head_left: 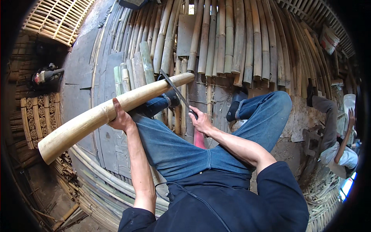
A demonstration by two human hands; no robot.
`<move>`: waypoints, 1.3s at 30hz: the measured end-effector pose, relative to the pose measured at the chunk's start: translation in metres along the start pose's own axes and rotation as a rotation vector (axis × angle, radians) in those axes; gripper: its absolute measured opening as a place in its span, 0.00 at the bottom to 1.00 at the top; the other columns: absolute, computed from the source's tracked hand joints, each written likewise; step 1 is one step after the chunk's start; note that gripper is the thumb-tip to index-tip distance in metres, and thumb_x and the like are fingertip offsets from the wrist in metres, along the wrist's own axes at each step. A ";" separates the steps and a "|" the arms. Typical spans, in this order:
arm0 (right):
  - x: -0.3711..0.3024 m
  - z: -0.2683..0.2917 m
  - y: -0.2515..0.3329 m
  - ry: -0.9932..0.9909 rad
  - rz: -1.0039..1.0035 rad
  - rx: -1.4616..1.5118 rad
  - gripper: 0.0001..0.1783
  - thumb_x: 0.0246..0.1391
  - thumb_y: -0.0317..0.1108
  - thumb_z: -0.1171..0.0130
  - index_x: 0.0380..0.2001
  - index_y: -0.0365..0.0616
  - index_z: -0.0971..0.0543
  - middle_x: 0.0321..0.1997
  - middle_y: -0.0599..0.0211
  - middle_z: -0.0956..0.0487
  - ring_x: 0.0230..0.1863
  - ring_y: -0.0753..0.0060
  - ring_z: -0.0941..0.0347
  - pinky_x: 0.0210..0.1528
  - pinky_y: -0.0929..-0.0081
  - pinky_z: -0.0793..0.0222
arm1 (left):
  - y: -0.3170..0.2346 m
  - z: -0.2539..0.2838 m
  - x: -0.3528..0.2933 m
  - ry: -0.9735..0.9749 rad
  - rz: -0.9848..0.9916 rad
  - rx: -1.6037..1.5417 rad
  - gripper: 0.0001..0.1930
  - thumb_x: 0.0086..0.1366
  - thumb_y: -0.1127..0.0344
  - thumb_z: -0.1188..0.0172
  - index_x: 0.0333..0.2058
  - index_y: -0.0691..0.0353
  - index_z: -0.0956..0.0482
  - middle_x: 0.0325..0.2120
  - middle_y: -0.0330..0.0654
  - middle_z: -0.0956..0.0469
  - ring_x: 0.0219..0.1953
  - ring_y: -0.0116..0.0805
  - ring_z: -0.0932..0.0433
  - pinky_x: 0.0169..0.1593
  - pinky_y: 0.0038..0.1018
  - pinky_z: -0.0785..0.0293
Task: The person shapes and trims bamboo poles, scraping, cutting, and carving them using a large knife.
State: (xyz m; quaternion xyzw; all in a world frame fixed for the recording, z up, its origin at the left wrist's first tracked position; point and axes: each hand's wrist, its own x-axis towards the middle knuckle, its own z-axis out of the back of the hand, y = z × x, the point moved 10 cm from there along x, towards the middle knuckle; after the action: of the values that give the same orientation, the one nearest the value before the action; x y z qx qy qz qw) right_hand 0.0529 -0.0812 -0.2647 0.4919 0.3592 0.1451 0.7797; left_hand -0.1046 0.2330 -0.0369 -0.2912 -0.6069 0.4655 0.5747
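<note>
A thick, pale bamboo pole (pixel 83 116) slants across my lap, its wide end at the lower left and its thinner end at the upper right. My left hand (pixel 123 119) grips it near the middle, the thumb lying over its top. In my right hand (pixel 201 122) is the black handle of a long, dark-bladed knife (pixel 177 92). The blade lies across the pole near its thinner end. Whether the edge bites into the bamboo I cannot tell.
Rows of split bamboo (pixel 239 38) lie ahead over grey boards. Short green bamboo pieces (pixel 147 63) are just beyond the pole. Bundled bamboo strips (pixel 40 116) are stacked at left, with a woven bamboo panel (pixel 58 19) above. Another person (pixel 336 143) sits at the right.
</note>
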 end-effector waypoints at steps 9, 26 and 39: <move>0.013 0.000 0.008 -0.096 0.049 0.038 0.24 0.62 0.45 0.47 0.56 0.41 0.26 0.45 0.40 0.19 0.49 0.38 0.23 0.52 0.54 0.26 | 0.013 -0.013 0.000 0.107 0.204 -0.009 0.35 0.54 0.49 0.26 0.49 0.74 0.27 0.46 0.48 0.22 0.45 0.37 0.22 0.53 0.34 0.23; 0.012 -0.001 0.009 -0.081 0.132 0.072 0.25 0.62 0.44 0.46 0.58 0.44 0.27 0.41 0.39 0.19 0.47 0.39 0.22 0.48 0.54 0.25 | 0.026 -0.012 0.011 0.170 0.255 -0.151 0.32 0.51 0.54 0.23 0.46 0.70 0.25 0.45 0.45 0.22 0.43 0.34 0.23 0.51 0.33 0.24; 0.035 0.025 -0.088 -0.130 -0.265 0.000 0.23 0.61 0.45 0.44 0.56 0.46 0.23 0.44 0.46 0.18 0.47 0.44 0.20 0.51 0.58 0.26 | 0.021 -0.010 0.001 0.195 0.245 -0.130 0.31 0.52 0.52 0.24 0.47 0.70 0.24 0.44 0.44 0.21 0.43 0.34 0.22 0.53 0.33 0.25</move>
State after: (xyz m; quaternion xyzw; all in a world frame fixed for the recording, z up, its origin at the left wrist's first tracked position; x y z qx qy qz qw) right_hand 0.0834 -0.1189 -0.3496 0.4485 0.3697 0.0086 0.8137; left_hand -0.0990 0.2451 -0.0565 -0.4436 -0.5370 0.4613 0.5496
